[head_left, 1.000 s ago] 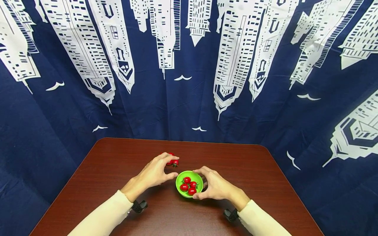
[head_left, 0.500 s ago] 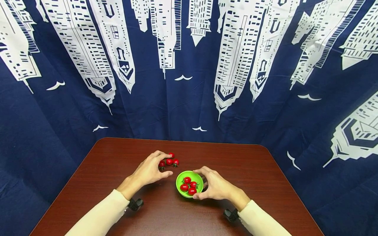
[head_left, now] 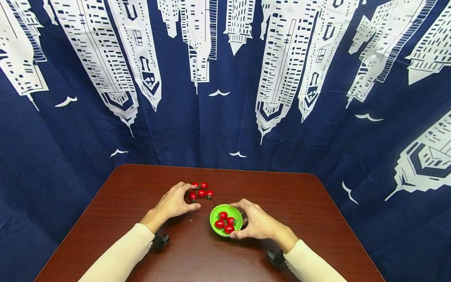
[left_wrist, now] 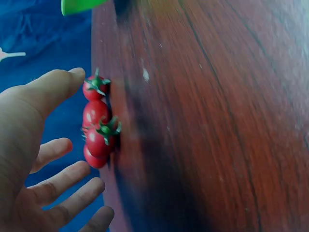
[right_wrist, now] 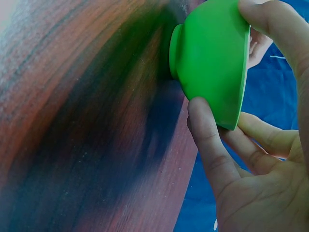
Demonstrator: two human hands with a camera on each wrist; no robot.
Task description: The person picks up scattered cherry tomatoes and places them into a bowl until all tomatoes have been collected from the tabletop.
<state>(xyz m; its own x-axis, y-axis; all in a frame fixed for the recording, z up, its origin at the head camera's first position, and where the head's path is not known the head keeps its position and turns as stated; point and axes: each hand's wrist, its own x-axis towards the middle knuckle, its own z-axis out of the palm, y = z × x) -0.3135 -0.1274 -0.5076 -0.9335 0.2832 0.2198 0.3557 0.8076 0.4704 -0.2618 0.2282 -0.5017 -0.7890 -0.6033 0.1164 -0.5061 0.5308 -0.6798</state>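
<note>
In the head view a green bowl [head_left: 225, 207] stands on the table with several cherry tomatoes [head_left: 220, 224] in it. My right hand [head_left: 258, 222] holds it from the right side. The right wrist view has the thumb at the rim and the fingers against the outer wall of the bowl [right_wrist: 212, 63]. Several more cherry tomatoes [head_left: 201, 193] lie in a loose group on the table, behind the bowl and to its left. My left hand [head_left: 173, 203] is just left of this group, thumb and fingers apart, holding nothing. In the left wrist view the spread fingers face the tomatoes [left_wrist: 96, 116].
A brown wooden table [head_left: 267, 188] with rounded far corners carries everything. Beyond it hangs a dark blue curtain [head_left: 176, 137] with white buildings printed on it. A dark camera strap sits at each wrist [head_left: 276, 256].
My left hand has drawn left from over the loose tomatoes, with more of them coming into sight. The right hand and the bowl have stayed in place.
</note>
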